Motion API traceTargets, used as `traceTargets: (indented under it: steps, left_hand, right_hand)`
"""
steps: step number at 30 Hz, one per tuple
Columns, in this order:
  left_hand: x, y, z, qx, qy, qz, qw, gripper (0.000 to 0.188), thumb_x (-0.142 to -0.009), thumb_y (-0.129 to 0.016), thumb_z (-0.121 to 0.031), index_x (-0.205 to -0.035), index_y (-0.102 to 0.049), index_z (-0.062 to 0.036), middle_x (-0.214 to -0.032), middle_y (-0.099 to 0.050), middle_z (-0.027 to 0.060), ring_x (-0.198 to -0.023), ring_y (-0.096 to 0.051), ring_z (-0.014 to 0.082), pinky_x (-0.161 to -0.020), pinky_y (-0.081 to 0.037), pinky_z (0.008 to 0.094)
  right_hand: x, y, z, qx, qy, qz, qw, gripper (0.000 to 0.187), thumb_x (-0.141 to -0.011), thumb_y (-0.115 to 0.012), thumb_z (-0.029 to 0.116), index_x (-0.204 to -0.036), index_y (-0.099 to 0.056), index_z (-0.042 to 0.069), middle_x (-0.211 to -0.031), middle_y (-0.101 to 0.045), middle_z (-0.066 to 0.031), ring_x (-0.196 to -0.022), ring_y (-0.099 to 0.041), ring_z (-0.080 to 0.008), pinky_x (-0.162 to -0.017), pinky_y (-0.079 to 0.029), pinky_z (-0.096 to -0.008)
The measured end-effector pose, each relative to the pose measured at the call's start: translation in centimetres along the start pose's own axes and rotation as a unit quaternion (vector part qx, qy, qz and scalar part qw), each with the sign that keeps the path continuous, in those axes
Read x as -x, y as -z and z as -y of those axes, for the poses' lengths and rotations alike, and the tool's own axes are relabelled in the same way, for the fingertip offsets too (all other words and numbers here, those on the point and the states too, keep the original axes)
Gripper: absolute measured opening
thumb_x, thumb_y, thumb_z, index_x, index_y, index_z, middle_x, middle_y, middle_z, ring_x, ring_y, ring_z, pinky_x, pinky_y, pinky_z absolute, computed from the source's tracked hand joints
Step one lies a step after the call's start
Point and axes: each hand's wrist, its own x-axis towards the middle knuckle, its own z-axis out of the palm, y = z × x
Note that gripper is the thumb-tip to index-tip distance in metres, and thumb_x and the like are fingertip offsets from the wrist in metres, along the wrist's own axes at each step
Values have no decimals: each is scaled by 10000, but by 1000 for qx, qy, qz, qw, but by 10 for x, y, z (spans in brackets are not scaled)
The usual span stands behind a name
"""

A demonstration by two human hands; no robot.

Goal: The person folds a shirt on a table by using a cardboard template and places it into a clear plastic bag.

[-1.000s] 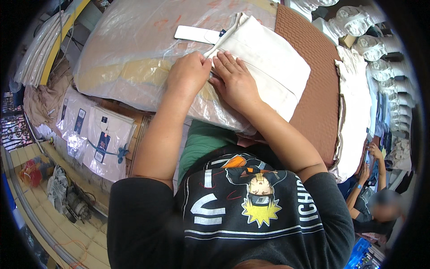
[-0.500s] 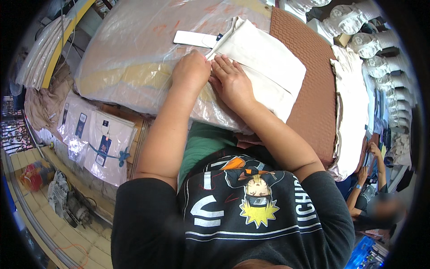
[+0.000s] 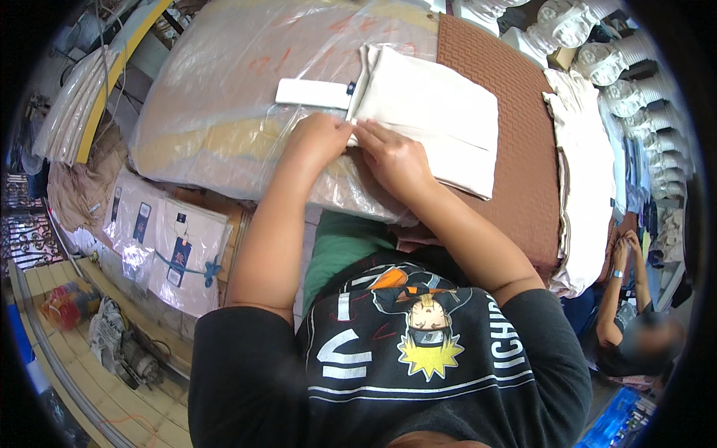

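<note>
A folded cream garment [image 3: 437, 101] lies across the plastic-covered surface and the brown quilted cloth. My left hand [image 3: 317, 142] is closed in a pinch on the near end of its layered left edge. Beside it, my right hand [image 3: 392, 153] has its fingertips bunched on the same edge, nearly touching the left hand. The thumbs and whatever lies under the fingers are mostly hidden. Just left of the garment is a flat white strip [image 3: 310, 93], with a small dark blue label [image 3: 350, 88] at its right end.
A stack of cream garments [image 3: 584, 187] lies on the right of the brown quilted cloth [image 3: 523, 149]. Bagged garments with blue tags [image 3: 179, 257] lie lower left. White torso forms [image 3: 597, 63] line the far right, where another person's hands [image 3: 626, 250] work. A motor [image 3: 138, 362] sits lower left.
The garment has turned straighter and shifted slightly left and nearer, with both hands moving along at its edge. The white strip has shifted left and nearer. The other person's hands have come together.
</note>
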Motion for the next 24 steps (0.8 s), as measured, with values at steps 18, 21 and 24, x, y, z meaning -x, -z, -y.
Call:
traceTargets:
  steps: [18,21,24]
  left_hand:
    - [-122,20,-24,-207,-348,-155,901,220,-801,-587,-178,-1010,-651,-154,-1130,-614,35,-1068,-536,239,-911,-414,375]
    - [-112,26,-7,-193,-446,-33,873,338,-813,-510,-73,-1108,-637,-179,-1243,-562,20,-1164,-481,239,-991,-362,396]
    - [-102,33,10,-180,-433,46,882,401,-804,-504,-42,-1168,-608,-173,-1284,-536,9,-1192,-462,243,-1030,-319,403]
  right_hand:
    - [23,27,-12,-63,69,45,995,316,-742,-606,77,-1057,-625,56,-1086,-643,-99,-1005,-625,-220,-799,-533,-324]
    - [25,38,-18,-142,31,76,986,359,-739,-608,40,-1097,-622,67,-1051,-651,-116,-959,-637,-246,-791,-530,-330]
    - [22,56,-27,-280,-109,140,943,321,-765,-595,52,-1080,-649,82,-945,-661,-156,-806,-663,-261,-743,-518,-316]
